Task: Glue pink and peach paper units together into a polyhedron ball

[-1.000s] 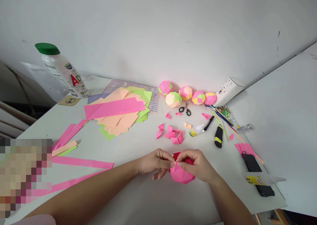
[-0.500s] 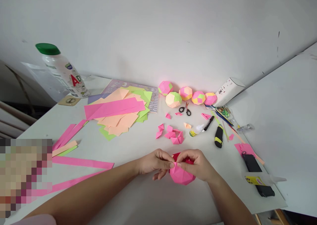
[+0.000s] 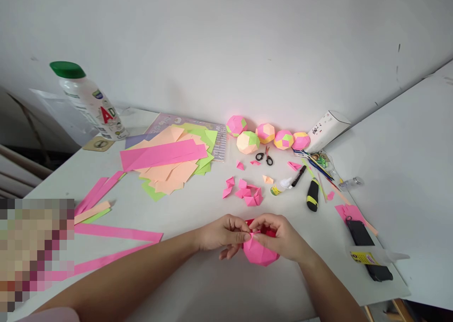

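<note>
A faceted pink paper ball (image 3: 261, 252), open at its top, is held at the near side of the table. My left hand (image 3: 226, 236) pinches its upper left rim between thumb and fingers. Close beside it, my right hand (image 3: 278, 234) pinches the same rim, the two thumbs almost meeting. Behind the fingers, part of the opening is hidden. Several folded pink paper pieces (image 3: 250, 194) lie just beyond the hands. Farther back are small black-handled scissors (image 3: 265, 157) and a small glue bottle (image 3: 281, 187).
Finished paper balls (image 3: 265, 133) line the wall. Paper sheets (image 3: 170, 161) are heaped at left, near pink strips (image 3: 120, 232) and a white bottle (image 3: 94, 105). At right lie a black-yellow cutter (image 3: 313, 195), a larger glue bottle (image 3: 368, 257), a black phone-like object (image 3: 379, 272) and a white cylinder (image 3: 327, 131).
Both hands keep pinching the ball's rim. The fingers of my right hand have shifted slightly, and the ball has tilted a little, showing more of its red inside.
</note>
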Demonstrator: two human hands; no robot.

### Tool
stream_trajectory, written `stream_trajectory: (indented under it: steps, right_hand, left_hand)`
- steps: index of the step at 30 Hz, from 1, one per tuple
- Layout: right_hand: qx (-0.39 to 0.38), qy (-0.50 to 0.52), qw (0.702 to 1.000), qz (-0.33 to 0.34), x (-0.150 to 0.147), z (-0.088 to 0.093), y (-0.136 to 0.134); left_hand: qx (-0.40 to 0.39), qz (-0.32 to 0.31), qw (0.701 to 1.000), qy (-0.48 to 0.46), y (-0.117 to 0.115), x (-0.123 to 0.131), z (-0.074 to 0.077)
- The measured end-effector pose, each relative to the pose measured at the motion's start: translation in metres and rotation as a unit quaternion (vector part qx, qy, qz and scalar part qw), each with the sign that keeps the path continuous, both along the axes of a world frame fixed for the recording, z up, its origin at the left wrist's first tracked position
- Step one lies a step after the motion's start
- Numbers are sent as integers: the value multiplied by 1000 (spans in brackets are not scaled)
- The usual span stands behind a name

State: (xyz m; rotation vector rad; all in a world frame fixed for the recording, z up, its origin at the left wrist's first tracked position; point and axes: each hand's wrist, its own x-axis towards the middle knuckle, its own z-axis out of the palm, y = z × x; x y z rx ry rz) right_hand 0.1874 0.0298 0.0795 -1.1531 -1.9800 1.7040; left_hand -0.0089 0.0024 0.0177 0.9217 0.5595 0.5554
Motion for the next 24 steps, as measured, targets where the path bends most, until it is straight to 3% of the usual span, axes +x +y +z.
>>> stream_trajectory:
  steps: [4,11,17,24]
  right_hand:
    - [0,10,1000,-25,2,-1,0]
    - [65,106,985,-117,5,-6,3]
    - [151,120,967,-167,5,-13,5]
    - [124,92,977,-145,-2,-12,3]
  left_hand:
    - [-10,19,999,-31,0,1,-4]
    - [-80,165,974,-134,7,0,-13]
    - [-50,182,977,-98,4,10,-11]
    - [1,189,982,-21,0,19,-15]
